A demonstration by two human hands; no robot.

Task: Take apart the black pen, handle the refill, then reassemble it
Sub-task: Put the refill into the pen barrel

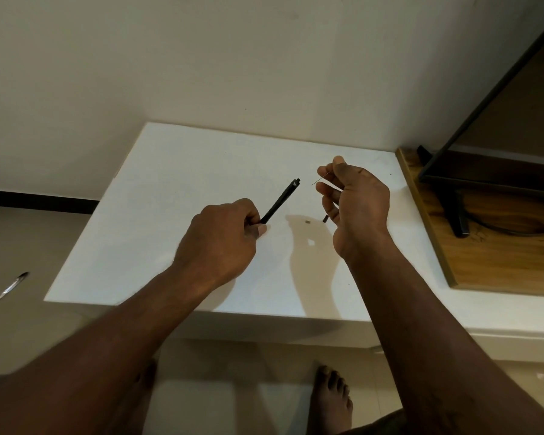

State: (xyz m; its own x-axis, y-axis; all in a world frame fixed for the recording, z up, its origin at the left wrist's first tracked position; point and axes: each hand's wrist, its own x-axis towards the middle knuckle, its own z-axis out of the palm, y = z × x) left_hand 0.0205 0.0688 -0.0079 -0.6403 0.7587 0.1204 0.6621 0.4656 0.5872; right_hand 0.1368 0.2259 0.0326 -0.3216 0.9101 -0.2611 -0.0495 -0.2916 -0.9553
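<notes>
Black plastic pen barrel [281, 199]: you hold it by its lower end in the curled fingers [259, 229] of your left hand [226, 233], and it slants up and away from them above the white counter [170, 215], its far end pointing toward your right hand [358, 202]. That hand's thumb and forefinger pinch a thin pale refill [318, 179], as I judge it. Only a short length shows past the fingertips, with its tip just short of the barrel's end and not touching it. The other right fingers hang loosely curled.

On the counter below your right fingers lie a small black cylindrical piece [324, 219] and, just beside it toward your left fingers, a tiny grey piece [307, 221].

The risks, as I read them:
- The refill is slender and held by a light pinch, so a skewed approach to the barrel could bend it or twist it out of your grip.
- The two loose pieces sit right under your right hand, where a lowered wrist could flick them off the counter onto the floor.

No tray or dish holds these parts; they lie bare on the surface. The barrel is the only hollow thing here, and I cannot tell whether anything is inside it. Beyond your right hand, a wooden board [484, 262] adjoins the counter.
</notes>
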